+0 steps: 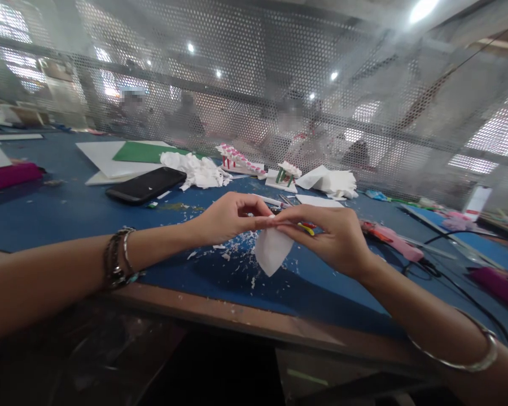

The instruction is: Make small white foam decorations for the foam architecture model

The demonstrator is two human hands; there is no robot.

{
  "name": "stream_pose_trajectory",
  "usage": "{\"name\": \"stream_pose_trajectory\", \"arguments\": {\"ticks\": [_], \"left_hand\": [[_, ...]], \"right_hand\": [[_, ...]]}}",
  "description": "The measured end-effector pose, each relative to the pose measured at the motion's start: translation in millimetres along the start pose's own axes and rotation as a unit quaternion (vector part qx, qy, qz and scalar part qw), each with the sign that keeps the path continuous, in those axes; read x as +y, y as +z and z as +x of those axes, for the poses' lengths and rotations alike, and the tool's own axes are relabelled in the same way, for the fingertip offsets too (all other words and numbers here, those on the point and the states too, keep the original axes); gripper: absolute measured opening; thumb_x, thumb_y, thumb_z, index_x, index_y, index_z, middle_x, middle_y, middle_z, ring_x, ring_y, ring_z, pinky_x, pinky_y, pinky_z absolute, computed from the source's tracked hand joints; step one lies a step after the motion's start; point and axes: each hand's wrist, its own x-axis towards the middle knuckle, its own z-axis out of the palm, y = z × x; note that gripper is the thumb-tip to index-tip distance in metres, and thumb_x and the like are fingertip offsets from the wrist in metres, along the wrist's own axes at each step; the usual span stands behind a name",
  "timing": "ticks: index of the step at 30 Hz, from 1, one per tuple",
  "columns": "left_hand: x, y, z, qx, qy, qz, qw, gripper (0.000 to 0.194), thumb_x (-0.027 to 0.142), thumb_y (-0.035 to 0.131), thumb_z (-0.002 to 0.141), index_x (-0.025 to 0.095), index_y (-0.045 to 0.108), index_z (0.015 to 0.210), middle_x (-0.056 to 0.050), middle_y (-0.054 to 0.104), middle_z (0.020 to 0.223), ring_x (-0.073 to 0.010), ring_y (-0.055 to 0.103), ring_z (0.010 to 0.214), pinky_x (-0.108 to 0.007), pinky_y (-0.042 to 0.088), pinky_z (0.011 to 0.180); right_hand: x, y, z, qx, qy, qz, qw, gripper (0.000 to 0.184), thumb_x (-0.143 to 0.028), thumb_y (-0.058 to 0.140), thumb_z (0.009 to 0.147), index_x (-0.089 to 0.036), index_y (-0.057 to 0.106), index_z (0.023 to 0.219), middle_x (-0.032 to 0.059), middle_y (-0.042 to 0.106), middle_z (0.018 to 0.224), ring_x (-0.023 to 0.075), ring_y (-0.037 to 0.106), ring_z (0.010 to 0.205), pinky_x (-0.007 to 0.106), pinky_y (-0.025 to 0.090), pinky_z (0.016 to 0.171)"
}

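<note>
A small white petal-shaped piece (273,251), paper or thin foam, hangs point down between my hands above the blue tabletop (322,285). My left hand (232,217) pinches its upper edge between thumb and fingertips. From the other side my right hand (328,231) pinches the same edge, its fingertips meeting the left ones. Little white scraps (245,245) lie scattered on the table under the piece. Partly hidden behind my right hand is a small yellow and red object (307,227).
A black phone (146,186) lies left, beside white and green sheets (135,152). Behind are a white crumpled pile (198,169), pink-tipped pieces (239,158) in a stand and more white pieces (334,181). A pink corded tool (393,239) is right. Perforated mesh (245,67) rises behind.
</note>
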Motion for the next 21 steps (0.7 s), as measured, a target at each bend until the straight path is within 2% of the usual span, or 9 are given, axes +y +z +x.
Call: {"name": "stream_pose_trajectory", "arguments": {"ticks": [4,9,13,16,21], "left_hand": [[0.8,-0.4,0.5,-0.029,0.0,-0.015,0.999,0.006,0.018,0.056,0.071,0.013,0.059,0.067,0.002,0.056,0.062,-0.0059,0.05,0.054,-0.017,0.043,0.052],[1.1,-0.3,2.0,-0.034,-0.013,-0.029,0.999,0.006,0.015,0.054,0.072,0.013,0.058,0.068,0.003,0.055,0.058,-0.0053,0.05,0.051,-0.016,0.043,0.05],[-0.5,-0.9,3.2,-0.032,-0.012,-0.033,0.999,0.006,0.014,0.053,0.072,0.014,0.058,0.068,0.002,0.057,0.059,-0.0056,0.051,0.052,-0.015,0.044,0.049],[-1.8,-1.6,3.2,-0.036,-0.009,-0.022,0.999,0.007,0.014,0.052,0.072,0.014,0.057,0.067,0.002,0.056,0.058,-0.0054,0.05,0.051,-0.014,0.043,0.048],[-3.9,-2.6,2.9,-0.038,-0.014,-0.012,0.999,0.006,0.017,0.053,0.072,0.014,0.058,0.07,0.002,0.057,0.061,-0.006,0.051,0.053,-0.015,0.044,0.05]], "right_hand": [[1.2,-1.6,-1.7,0.003,-0.041,-0.042,0.998,0.008,-0.017,0.054,0.077,-0.019,0.061,0.081,-0.0018,0.068,0.073,0.0085,0.061,0.062,0.018,0.045,0.056],[3.2,0.4,-2.7,0.018,-0.069,-0.066,0.995,0.008,-0.016,0.051,0.079,-0.018,0.059,0.081,0.0007,0.067,0.076,0.0094,0.061,0.067,0.019,0.045,0.06],[1.6,2.8,-0.3,-0.021,-0.021,-0.027,0.999,0.008,-0.019,0.052,0.078,-0.019,0.06,0.079,-0.0008,0.067,0.074,0.0085,0.06,0.064,0.018,0.044,0.058],[0.3,3.0,1.0,-0.056,0.03,0.003,0.998,0.011,-0.021,0.053,0.077,-0.019,0.061,0.085,-0.0012,0.067,0.076,0.0077,0.059,0.061,0.018,0.042,0.057],[-0.8,1.9,0.4,-0.038,0.06,0.021,0.997,0.009,-0.021,0.056,0.075,-0.018,0.063,0.081,-0.0009,0.067,0.074,0.0087,0.059,0.063,0.017,0.042,0.057]]}}
